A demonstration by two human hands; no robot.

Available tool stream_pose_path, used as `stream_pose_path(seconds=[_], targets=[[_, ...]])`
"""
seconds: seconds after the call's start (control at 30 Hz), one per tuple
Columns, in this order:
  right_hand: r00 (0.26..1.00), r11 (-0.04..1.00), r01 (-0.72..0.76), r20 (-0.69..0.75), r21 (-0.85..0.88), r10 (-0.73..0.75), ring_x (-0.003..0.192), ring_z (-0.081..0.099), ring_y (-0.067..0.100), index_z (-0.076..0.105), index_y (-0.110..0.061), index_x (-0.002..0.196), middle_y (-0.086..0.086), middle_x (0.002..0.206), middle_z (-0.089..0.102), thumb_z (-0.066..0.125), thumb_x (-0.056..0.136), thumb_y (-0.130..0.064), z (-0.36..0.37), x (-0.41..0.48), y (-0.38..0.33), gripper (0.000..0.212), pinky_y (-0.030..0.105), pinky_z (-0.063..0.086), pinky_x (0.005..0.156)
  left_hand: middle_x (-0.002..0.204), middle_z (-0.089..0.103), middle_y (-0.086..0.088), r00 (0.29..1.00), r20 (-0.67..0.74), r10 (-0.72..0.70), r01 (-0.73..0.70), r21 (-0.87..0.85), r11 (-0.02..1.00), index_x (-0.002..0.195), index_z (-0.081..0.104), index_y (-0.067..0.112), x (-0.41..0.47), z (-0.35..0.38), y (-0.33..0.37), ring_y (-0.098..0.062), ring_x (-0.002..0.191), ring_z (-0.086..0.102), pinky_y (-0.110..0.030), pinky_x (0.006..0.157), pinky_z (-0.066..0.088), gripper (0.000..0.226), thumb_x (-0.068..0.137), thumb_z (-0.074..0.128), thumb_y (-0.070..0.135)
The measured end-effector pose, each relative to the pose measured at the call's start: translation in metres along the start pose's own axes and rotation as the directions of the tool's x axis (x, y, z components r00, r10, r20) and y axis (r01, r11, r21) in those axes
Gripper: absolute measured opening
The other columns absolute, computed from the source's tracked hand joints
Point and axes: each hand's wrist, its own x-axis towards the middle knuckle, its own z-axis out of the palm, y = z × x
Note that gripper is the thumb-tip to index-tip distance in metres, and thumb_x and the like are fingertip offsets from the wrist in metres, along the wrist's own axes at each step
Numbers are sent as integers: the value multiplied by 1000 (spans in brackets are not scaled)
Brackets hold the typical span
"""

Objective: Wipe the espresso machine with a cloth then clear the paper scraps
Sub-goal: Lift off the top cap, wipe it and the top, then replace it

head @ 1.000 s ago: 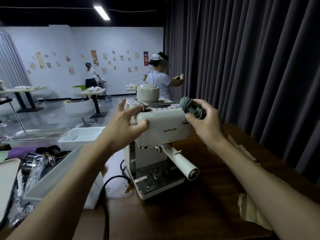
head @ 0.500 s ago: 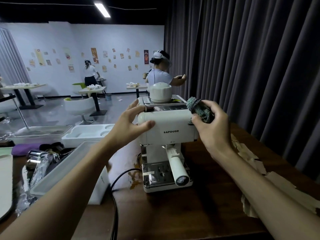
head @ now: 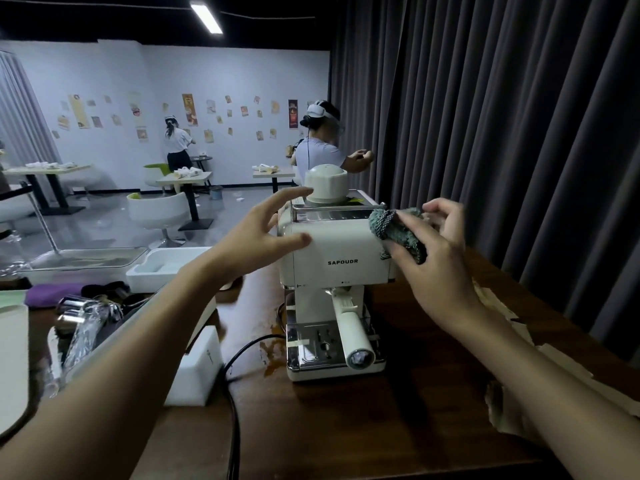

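Left hand (head: 256,233) spread, steadying our espresso machine (head: 339,251) | right hand (head: 440,261) clutches cloth (head: 398,233) at corner | we should wipe firmly, overlapping.

Espresso machine (head: 341,251) at centre on the table (head: 346,431), cloth (head: 398,232) against its upper right corner, paper scraps (head: 502,417) to its right, foam block (head: 199,370) and cable (head: 237,403) to its left, curtain (head: 502,116) behind.
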Motion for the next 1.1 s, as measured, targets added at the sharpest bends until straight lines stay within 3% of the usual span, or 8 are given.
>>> stream_pose_path(seconds=[0.13, 0.23, 0.37, 0.5, 0.73, 0.93, 1.03, 1.1], targets=[[981, 976, 185, 75, -114, -178, 116, 42, 20, 55, -1, 134, 22, 120, 45, 71, 84, -4, -4, 0, 9, 52, 26, 38, 105, 100, 63, 10, 994, -111, 17, -23, -48, 999, 100, 61, 26, 5, 18, 7, -2, 90, 60, -14, 73, 45, 12, 98, 60, 37], [941, 927, 334, 122, -170, -316, 111, 52, 34, 53, 4, 134, 21, 118, 54, 70, 83, 0, 0, -1, 9, 54, 35, 44, 101, 89, 57, 2, 990, -129, 54, -56, -9, 998, 96, 59, 13, 7, 18, 3, -4, 77, 51, -12, 65, 40, 13, 102, 56, 24], [894, 887, 445, 121, -125, -431, 111, 56, 35, 60, 4, 125, 17, 116, 62, 73, 80, 6, 7, 2, 2, 47, 46, 47, 98, 93, 61, -8, 987, -152, 57, -55, 18, 998, 99, 59, 11, 7, 6, -10, -9, 81, 53, -20, 71, 42, 24, 99, 56, 35], [864, 859, 502, 97, -100, -493, 107, 57, 36, 68, 4, 110, 16, 112, 65, 75, 78, 7, 13, 3, 3, 33, 46, 49, 94, 88, 60, 7, 985, -166, 37, -35, 10, 999, 93, 58, 28, 4, 10, -13, 0, 78, 58, -16, 69, 45, 15, 103, 52, 37], [772, 778, 627, 167, -37, -613, 103, 60, 38, 71, 4, 105, 17, 108, 68, 69, 83, 5, 33, 9, -19, 22, 48, 50, 86, 93, 67, -3, 976, -216, 14, 5, 89, 996, 94, 63, 26, 10, 5, -10, -22, 89, 64, -33, 76, 48, 41, 90, 48, 64], [684, 709, 704, 221, 47, -695, 100, 59, 34, 72, -2, 103, 14, 108, 67, 68, 89, -5, 60, 17, -49, 15, 44, 49, 81, 92, 70, 8, 979, -200, -26, 16, -52, 999, 99, 66, 23, 6, 2, -8, -4, 91, 63, -26, 86, 47, 26, 105, 45, 36], [682, 697, 717, 218, -16, -698, 104, 57, 31, 73, -8, 105, 9, 110, 68, 71, 86, -10, 54, 18, -41, 19, 39, 44, 82, 98, 70, 5, 982, -190, -15, 12, -19, 1000, 103, 65, 24, 4, 3, -11, -7, 97, 65, -25, 87, 48, 25, 106, 44, 37], [706, 709, 701, 209, -72, -677, 107, 53, 29, 74, -11, 105, 7, 111, 67, 72, 83, -15, 46, 16, -30, 22, 40, 40, 85, 100, 70, 8, 983, -185, -9, 13, 21, 1000, 103, 64, 29, 3, 2, -11, 4, 97, 63, -15, 82, 47, 23, 105, 44, 39]])
